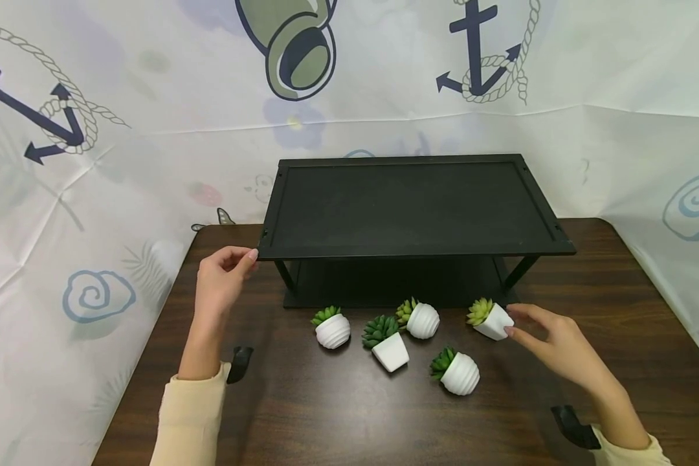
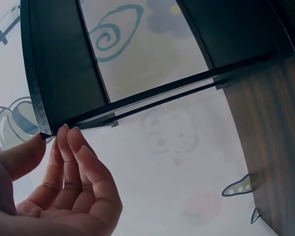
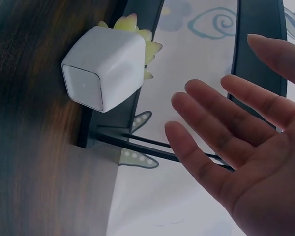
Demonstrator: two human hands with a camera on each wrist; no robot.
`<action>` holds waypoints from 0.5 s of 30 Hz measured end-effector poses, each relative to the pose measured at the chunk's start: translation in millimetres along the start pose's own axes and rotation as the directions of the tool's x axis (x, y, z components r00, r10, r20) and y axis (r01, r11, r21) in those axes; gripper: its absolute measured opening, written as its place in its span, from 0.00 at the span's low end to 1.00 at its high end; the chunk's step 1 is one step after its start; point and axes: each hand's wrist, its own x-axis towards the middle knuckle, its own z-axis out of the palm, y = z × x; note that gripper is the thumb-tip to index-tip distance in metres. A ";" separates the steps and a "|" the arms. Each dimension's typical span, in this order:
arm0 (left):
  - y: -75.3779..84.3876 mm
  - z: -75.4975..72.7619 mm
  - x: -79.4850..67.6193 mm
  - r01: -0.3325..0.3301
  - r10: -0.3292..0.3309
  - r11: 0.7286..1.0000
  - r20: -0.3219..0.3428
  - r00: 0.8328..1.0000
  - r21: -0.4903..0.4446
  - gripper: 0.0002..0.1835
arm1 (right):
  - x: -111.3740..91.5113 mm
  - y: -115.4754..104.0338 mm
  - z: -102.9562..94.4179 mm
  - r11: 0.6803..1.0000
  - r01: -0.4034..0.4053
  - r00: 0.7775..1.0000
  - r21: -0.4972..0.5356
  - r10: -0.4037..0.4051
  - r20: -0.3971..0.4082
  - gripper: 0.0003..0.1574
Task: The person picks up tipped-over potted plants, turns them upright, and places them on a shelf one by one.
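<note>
My left hand (image 1: 218, 278) pinches the front left corner of the upper board of a black two-tier shelf (image 1: 396, 207); in the left wrist view its thumb (image 2: 24, 155) and fingertips meet at that corner. My right hand (image 1: 565, 343) is beside a light-green succulent in a square white pot (image 1: 495, 322), which lies tipped over. Seen from the right wrist, that pot (image 3: 101, 71) shows its flat base, and the fingers (image 3: 211, 125) are spread loosely apart from it, holding nothing.
In front of the shelf lie a succulent in a ribbed white pot (image 1: 333, 331), a dark-green one in a square pot (image 1: 391, 351), and two more in ribbed pots (image 1: 424, 321), all tipped over on the brown wooden table (image 1: 338, 427). A printed cloth (image 1: 151, 181) hangs behind.
</note>
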 end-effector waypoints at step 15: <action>-2.5 -2.5 3.9 0.004 0.000 0.994 0.035 0.999 -0.114 0.18 | 19.0 20.3 2.6 0.978 -0.159 0.984 0.132 0.146 0.106 0.27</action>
